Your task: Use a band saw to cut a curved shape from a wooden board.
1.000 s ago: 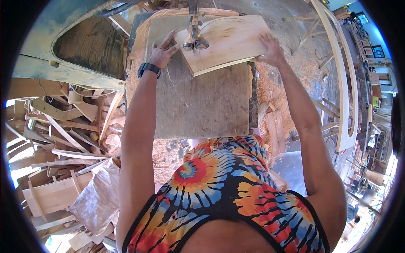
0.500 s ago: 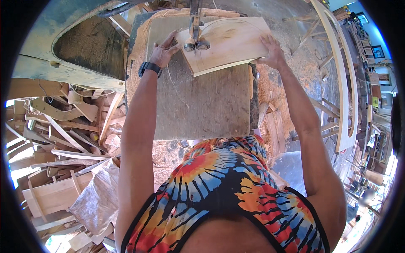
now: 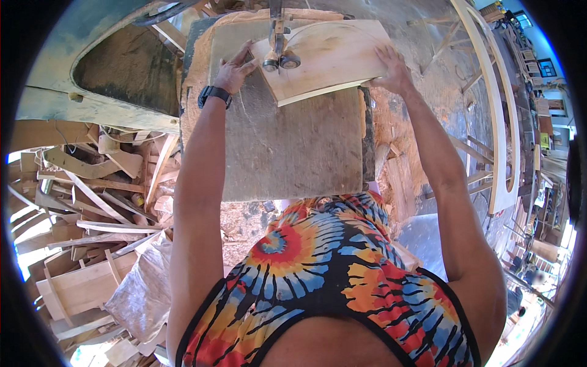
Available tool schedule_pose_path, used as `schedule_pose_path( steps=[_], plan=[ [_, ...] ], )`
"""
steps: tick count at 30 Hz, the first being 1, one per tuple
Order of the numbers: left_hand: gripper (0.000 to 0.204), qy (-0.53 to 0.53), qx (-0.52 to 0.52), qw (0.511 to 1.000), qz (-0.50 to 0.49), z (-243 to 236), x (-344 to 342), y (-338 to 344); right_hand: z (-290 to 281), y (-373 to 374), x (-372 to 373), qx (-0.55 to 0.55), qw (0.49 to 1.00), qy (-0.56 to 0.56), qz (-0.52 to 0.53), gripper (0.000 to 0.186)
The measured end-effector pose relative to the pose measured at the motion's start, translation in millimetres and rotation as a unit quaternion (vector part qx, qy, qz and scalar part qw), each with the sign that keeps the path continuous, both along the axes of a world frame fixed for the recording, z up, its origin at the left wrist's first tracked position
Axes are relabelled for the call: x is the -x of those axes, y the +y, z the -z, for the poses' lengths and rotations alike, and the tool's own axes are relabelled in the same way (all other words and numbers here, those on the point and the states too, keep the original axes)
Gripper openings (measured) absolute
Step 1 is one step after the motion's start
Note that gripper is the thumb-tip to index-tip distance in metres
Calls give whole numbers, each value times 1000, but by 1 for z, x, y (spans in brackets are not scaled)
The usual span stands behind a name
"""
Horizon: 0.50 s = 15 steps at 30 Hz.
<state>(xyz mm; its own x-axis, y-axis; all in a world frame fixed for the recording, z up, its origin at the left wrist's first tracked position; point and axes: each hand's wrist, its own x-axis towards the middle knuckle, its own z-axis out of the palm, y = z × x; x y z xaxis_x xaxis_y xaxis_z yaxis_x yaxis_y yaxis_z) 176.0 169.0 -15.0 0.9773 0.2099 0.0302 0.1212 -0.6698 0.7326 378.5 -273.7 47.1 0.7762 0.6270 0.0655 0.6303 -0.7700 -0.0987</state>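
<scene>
A heap of pale wooden offcuts [image 3: 92, 202] lay on the floor at far left. The left hand [image 3: 234, 68], a black watch [image 3: 214, 95] on its wrist, pressed flat with fingers spread on the left edge of a pale, flat wooden board [image 3: 333, 58]. The board lay tilted on the grey, dusty saw desk [image 3: 293, 147], against the metal blade guide [image 3: 278, 52]. The right hand [image 3: 391, 70] lay open, palm down on the board's right edge, its grip unclenched.
</scene>
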Motion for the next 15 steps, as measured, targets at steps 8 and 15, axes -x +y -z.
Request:
schedule_pose_path(
  steps=[8,15],
  plan=[
    [75,2,28,1000,-5,-5,-3,-8,6,-2,-2,-7,1000,-4,16,120],
    [75,7,35,999,-5,-6,-4,-4,14,-6,-8,-4,999,-34,-5,120]
  ],
)
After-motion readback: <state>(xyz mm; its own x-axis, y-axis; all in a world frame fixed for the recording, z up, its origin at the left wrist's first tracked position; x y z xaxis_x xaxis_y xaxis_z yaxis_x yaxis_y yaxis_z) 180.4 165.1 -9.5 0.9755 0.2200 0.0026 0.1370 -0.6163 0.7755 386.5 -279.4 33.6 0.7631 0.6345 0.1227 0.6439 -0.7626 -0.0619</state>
